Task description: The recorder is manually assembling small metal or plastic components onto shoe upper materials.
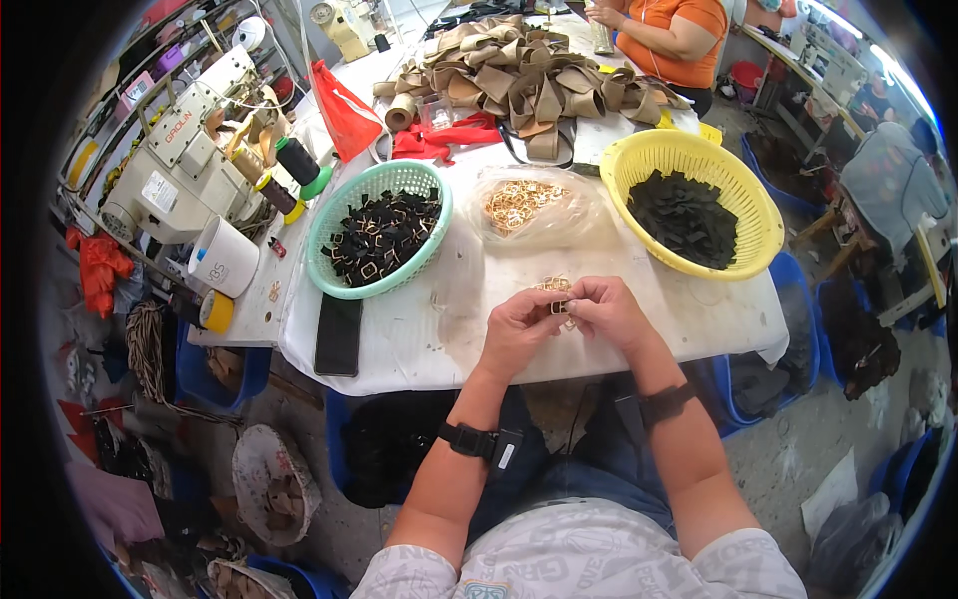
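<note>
My left hand (517, 327) and my right hand (607, 307) meet over the near middle of the white table, both with fingers pinched. A small square gold ring (559, 307) shows between the fingertips, with something dark at it. My left fingers grip the ring; what my right fingertips pinch is mostly hidden. Just beyond them lies a little heap of loose gold rings (555, 284). A clear plastic bag (559, 228) of more gold rings lies farther back. At left, a mint-green basket (316, 262) holds black tabs with gold rings; at right, a yellow basket (766, 232) holds plain black pieces.
A black phone (337, 335) lies near the table's left edge. Sewing machine (185, 150), thread cones and a white cup (224, 256) stand at left. Brown strips (509, 75) are heaped at the back, near a person in orange (679, 40). Blue bins (798, 299) stand below.
</note>
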The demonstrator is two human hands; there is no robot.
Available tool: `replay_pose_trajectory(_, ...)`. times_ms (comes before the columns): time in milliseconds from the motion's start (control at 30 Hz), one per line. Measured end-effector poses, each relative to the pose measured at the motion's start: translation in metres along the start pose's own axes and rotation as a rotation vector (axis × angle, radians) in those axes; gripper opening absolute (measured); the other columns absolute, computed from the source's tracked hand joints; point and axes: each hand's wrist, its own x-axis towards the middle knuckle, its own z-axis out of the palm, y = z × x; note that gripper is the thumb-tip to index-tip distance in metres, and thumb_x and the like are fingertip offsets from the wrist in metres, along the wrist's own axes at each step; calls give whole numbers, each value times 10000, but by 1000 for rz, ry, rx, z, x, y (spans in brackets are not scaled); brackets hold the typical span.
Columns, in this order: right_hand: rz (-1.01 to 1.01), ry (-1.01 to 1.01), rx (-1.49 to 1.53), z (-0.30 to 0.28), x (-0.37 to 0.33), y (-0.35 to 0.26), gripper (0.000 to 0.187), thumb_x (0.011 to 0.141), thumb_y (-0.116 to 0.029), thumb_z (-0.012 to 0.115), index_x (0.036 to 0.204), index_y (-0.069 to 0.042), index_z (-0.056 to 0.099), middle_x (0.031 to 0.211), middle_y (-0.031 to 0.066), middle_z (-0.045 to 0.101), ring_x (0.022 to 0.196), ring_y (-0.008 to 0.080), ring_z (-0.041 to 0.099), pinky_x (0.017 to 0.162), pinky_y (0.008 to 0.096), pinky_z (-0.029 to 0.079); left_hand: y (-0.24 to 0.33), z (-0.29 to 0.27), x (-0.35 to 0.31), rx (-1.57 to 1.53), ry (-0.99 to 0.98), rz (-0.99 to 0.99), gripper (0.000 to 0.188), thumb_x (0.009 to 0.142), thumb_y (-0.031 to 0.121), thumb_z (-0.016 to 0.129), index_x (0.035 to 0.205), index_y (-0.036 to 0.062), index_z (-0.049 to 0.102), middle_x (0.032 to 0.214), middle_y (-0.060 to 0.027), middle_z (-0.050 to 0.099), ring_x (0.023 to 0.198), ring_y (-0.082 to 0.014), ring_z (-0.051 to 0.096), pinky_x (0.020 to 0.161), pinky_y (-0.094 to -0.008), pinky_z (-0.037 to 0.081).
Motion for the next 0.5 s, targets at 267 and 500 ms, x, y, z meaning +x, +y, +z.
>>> replay_pose_trajectory(267,-13,27,-32,4,-2,-4,80,844,-54,614,789,4,617,610,27,579,477,79,501,442,214,388,-2,-1,1,64,51,35,251,819,-66,670,1060,0,659,853,-17,624,711,-59,577,622,-198,506)
replay_pose_trajectory(500,16,21,-18,2,-1,-5,90,836,-57,617,764,-3,616,590,20,567,464,80,494,429,214,386,-2,-2,0,70,30,33,261,804,-67,686,1056,-5,656,857,-21,633,716,-62,585,623,-194,499)
